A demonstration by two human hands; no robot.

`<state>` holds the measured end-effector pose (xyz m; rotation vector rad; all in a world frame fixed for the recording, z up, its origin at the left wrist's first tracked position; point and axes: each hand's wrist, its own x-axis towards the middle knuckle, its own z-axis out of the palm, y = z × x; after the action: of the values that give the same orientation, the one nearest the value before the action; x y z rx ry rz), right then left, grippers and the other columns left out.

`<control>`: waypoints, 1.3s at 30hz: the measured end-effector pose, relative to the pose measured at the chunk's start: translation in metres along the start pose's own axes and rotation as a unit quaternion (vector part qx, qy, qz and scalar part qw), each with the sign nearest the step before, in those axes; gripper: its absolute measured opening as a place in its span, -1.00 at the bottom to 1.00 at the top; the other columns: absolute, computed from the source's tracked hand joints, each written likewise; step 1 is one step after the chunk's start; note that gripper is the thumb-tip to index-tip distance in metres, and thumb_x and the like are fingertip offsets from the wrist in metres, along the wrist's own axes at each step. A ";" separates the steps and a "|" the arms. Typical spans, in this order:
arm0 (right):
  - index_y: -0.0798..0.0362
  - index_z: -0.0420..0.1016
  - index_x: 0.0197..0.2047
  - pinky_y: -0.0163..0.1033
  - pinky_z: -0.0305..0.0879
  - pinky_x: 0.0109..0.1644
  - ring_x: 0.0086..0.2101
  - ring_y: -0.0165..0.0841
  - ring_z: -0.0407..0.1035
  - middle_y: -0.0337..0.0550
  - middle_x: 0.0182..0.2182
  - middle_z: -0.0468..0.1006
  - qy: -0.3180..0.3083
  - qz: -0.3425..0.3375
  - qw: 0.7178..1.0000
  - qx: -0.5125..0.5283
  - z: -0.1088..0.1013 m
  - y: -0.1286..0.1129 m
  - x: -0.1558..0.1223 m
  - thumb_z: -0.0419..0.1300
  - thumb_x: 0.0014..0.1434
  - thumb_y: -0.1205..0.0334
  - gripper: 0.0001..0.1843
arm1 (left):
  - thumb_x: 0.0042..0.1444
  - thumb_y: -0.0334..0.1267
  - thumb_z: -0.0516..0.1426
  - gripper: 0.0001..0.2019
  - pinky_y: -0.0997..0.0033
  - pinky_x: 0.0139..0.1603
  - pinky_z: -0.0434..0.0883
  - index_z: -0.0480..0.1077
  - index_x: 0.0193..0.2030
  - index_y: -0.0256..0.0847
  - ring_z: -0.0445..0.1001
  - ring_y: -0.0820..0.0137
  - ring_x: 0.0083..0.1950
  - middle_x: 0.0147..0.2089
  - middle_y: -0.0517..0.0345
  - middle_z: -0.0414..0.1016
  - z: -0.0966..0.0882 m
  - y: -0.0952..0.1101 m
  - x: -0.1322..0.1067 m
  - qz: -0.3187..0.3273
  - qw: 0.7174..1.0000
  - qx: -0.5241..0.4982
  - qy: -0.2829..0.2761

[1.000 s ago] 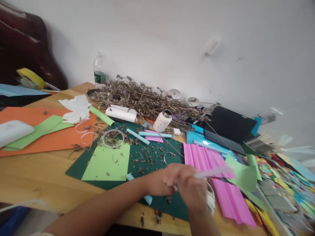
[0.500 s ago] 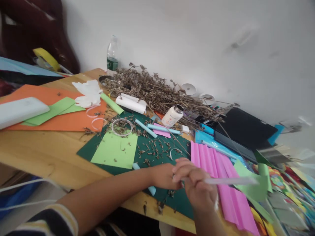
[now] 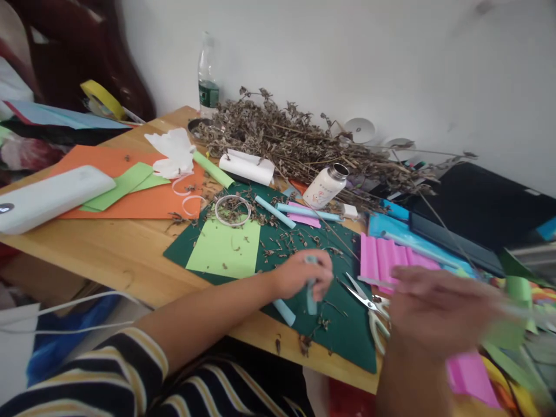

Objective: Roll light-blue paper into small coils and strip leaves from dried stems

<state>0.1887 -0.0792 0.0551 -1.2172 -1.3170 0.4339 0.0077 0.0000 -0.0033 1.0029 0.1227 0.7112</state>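
Over the green mat point(image 3: 343, 339), my left hand point(image 3: 299, 275) is closed around a small light blue paper roll point(image 3: 311, 302), whose lower end pokes out below the fingers. To the right, my right hand point(image 3: 438, 310) is blurred by motion, its fingers closed on a long whitish stick point(image 3: 376, 282) whose tip points left. Scissors point(image 3: 367, 301) with pale handles lie partly spread between the two hands. Another light blue paper roll point(image 3: 284, 313) rests beside my left wrist. Pink crepe paper point(image 3: 377, 260) lies behind and under my right hand.
Dried plant stems point(image 3: 278, 133) are heaped along the wall. A white bottle without a cap point(image 3: 325, 186) stands before them. A clear plastic bottle point(image 3: 208, 81) is at the back. Orange paper point(image 3: 174, 202), a white device point(image 3: 56, 194) and a ring point(image 3: 233, 210) lie on the left half.
My hands were together; now they are apart, the right one moved right with the stick. The scissors and the blue roll in my left hand have come into view. The camera view has shifted.
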 end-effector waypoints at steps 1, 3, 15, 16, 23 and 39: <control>-0.06 0.32 -0.35 -0.19 0.19 -0.40 -0.54 -0.36 0.25 -0.27 -0.60 0.33 -0.013 -0.018 0.995 -0.098 0.019 0.017 0.007 -0.26 0.05 -0.17 -0.52 | -0.12 -0.19 -0.02 -0.85 0.47 -0.58 0.24 0.12 -0.55 -0.21 0.20 0.50 -0.69 -0.74 0.35 0.11 -0.005 0.004 0.001 0.009 0.995 -0.099 0.023; 0.05 0.38 -0.28 -0.20 0.19 -0.38 -0.47 -0.33 0.29 -0.15 -0.47 0.43 -0.082 0.009 0.981 -0.178 0.052 0.046 0.017 -0.04 0.02 -0.03 -0.64 | -0.09 -0.17 -0.08 -0.86 0.40 -0.55 0.28 0.13 -0.50 -0.20 0.26 0.45 -0.67 -0.72 0.32 0.17 -0.016 0.012 0.005 0.020 0.973 -0.221 0.059; 0.00 0.24 0.00 -0.08 0.15 -0.15 -0.20 -0.25 0.24 -0.05 -0.20 0.36 -0.311 -0.008 0.908 -0.280 0.088 0.044 0.027 -0.01 0.05 0.07 -0.56 | -0.02 -0.17 -0.14 -0.77 0.54 -0.72 0.15 0.13 -0.58 -0.22 0.10 0.52 -0.79 -0.80 0.34 0.03 -0.044 0.029 0.009 -0.023 0.920 -0.303 0.248; 0.01 0.24 -0.01 -0.15 0.20 -0.20 -0.27 -0.31 0.26 -0.08 -0.24 0.37 -0.337 -0.013 0.925 -0.175 0.090 0.043 0.027 -0.01 0.05 0.06 -0.57 | -0.02 -0.17 -0.14 -0.77 0.54 -0.73 0.14 0.13 -0.58 -0.23 0.09 0.51 -0.80 -0.80 0.34 0.02 -0.045 0.030 0.010 -0.025 0.919 -0.301 0.254; 0.03 0.39 -0.17 -0.29 0.25 -0.34 -0.42 -0.44 0.29 -0.18 -0.42 0.42 -0.351 -0.059 0.934 0.023 0.109 0.049 0.011 0.08 0.02 0.20 -0.74 | -0.02 -0.20 -0.16 -0.77 0.55 -0.78 0.09 0.11 -0.61 -0.22 0.06 0.50 -0.81 -0.83 0.32 0.00 -0.045 0.031 0.013 -0.010 0.919 -0.283 0.274; 0.12 0.42 -0.22 -0.33 0.33 -0.38 -0.43 -0.40 0.37 -0.10 -0.46 0.52 -0.257 -0.308 0.897 -0.187 0.121 0.056 -0.006 -0.01 0.07 0.37 -0.76 | 0.02 -0.24 -0.18 -0.79 0.59 -0.80 0.03 0.05 -0.59 -0.20 -0.02 0.54 -0.85 -0.83 0.37 -0.05 -0.037 0.028 0.017 -0.002 0.914 -0.217 0.343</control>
<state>0.1010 -0.0125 -0.0197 -0.9338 -2.2284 0.0278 -0.0078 0.0469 0.0023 0.2936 0.5527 1.0124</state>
